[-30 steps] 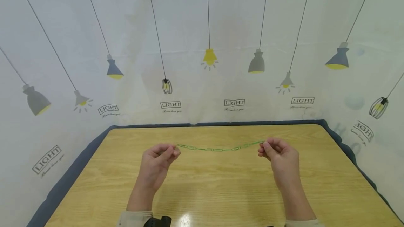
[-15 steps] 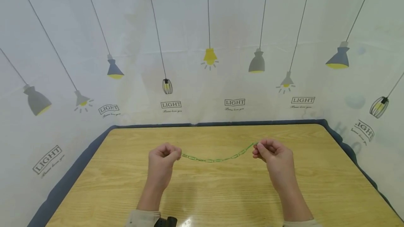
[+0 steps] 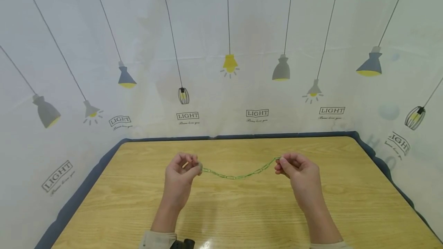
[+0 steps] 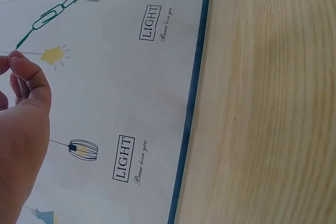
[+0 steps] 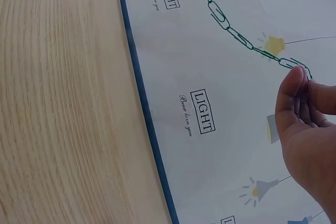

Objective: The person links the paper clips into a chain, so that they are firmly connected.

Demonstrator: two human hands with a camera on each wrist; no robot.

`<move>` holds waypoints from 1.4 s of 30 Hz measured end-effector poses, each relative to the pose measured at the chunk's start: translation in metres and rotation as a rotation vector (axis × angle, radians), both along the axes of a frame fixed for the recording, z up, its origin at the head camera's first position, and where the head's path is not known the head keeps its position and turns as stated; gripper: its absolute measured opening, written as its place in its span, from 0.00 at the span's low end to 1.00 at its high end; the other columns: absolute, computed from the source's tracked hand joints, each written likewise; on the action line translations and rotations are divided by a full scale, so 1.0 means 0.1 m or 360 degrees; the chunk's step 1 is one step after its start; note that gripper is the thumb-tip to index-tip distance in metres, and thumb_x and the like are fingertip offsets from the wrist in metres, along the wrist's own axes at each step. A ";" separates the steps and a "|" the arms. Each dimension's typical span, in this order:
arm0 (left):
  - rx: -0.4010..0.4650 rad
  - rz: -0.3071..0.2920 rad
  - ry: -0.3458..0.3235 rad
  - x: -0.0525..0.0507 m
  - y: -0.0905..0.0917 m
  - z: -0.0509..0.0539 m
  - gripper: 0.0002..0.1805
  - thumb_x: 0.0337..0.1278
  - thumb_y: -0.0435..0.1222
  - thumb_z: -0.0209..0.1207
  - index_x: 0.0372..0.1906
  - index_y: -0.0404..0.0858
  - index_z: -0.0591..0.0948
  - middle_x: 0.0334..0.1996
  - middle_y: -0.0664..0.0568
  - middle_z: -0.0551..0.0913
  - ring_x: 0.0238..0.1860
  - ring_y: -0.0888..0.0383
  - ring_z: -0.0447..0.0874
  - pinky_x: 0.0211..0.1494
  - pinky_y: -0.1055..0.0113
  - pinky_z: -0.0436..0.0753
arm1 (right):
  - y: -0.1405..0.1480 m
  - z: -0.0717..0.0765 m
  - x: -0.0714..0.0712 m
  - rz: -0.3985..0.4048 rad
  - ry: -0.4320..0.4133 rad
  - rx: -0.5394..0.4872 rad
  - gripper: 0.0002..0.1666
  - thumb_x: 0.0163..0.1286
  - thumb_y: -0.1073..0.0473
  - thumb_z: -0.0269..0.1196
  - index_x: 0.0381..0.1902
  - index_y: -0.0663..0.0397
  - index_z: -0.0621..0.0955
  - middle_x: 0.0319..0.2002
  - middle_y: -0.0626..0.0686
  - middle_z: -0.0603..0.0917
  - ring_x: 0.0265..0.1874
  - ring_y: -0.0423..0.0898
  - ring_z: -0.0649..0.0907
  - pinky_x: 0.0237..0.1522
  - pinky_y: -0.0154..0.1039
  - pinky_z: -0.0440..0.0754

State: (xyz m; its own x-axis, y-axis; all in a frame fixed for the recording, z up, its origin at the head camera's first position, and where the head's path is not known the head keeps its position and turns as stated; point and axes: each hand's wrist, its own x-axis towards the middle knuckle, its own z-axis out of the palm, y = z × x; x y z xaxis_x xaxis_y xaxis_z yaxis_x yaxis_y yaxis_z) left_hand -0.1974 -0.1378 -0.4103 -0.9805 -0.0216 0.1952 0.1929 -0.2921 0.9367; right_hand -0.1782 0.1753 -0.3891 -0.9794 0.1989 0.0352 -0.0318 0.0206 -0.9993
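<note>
A chain of green paper clips (image 3: 235, 177) hangs in a shallow sag between my two hands, above the table. My left hand (image 3: 181, 178) pinches its left end between thumb and fingertips. The right end is pinched by my right hand (image 3: 302, 176), which stands a little higher. In the left wrist view, linked paper clips (image 4: 48, 17) run up and away from the left fingertips. Several linked clips (image 5: 241, 39) show in the right wrist view, one end reaching the right thumb and fingers. The clip ends inside both grips are partly hidden.
A wooden table (image 3: 242, 218) lies beneath the hands, with a dark blue edge (image 3: 166, 138) around its far side. Behind it rises a pale wall covering (image 3: 207, 99) printed with hanging lamps and LIGHT labels.
My hands have come closer together, the left moving right and the right moving slightly left. The paper clip chain, nearly straight before, now sags lower. Both ends stay held.
</note>
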 end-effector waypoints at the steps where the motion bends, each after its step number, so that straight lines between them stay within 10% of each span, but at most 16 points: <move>1: -0.0004 0.0014 -0.0003 0.00 0.00 0.00 0.14 0.64 0.16 0.58 0.39 0.37 0.71 0.43 0.51 0.78 0.41 0.61 0.82 0.45 0.70 0.86 | 0.00 0.00 0.00 0.0000 -0.0001 0.0003 0.09 0.82 0.64 0.59 0.52 0.67 0.79 0.38 0.45 0.88 0.40 0.40 0.89 0.48 0.34 0.91; 16: -0.0170 0.0060 0.0043 -0.03 0.05 -0.02 0.15 0.66 0.22 0.66 0.56 0.26 0.84 0.42 0.57 0.91 0.46 0.62 0.91 0.54 0.69 0.90 | -0.06 0.02 -0.01 0.0029 -0.0037 0.0004 0.10 0.82 0.63 0.61 0.51 0.66 0.81 0.36 0.45 0.89 0.38 0.41 0.89 0.47 0.35 0.91; 26: -0.0165 -0.0153 -0.0019 -0.01 0.14 -0.02 0.11 0.80 0.24 0.52 0.51 0.30 0.85 0.45 0.54 0.82 0.42 0.60 0.81 0.50 0.71 0.87 | -0.10 0.00 -0.01 0.0064 -0.0045 0.0019 0.08 0.81 0.66 0.60 0.50 0.67 0.81 0.35 0.45 0.89 0.37 0.41 0.89 0.46 0.35 0.91; 42: -0.0396 0.0016 -0.0040 -0.02 0.25 -0.04 0.11 0.79 0.31 0.58 0.55 0.33 0.87 0.33 0.53 0.85 0.40 0.60 0.86 0.54 0.67 0.89 | -0.16 0.01 0.00 0.0111 -0.0069 0.0017 0.09 0.81 0.64 0.61 0.51 0.67 0.81 0.36 0.47 0.88 0.37 0.42 0.88 0.46 0.35 0.91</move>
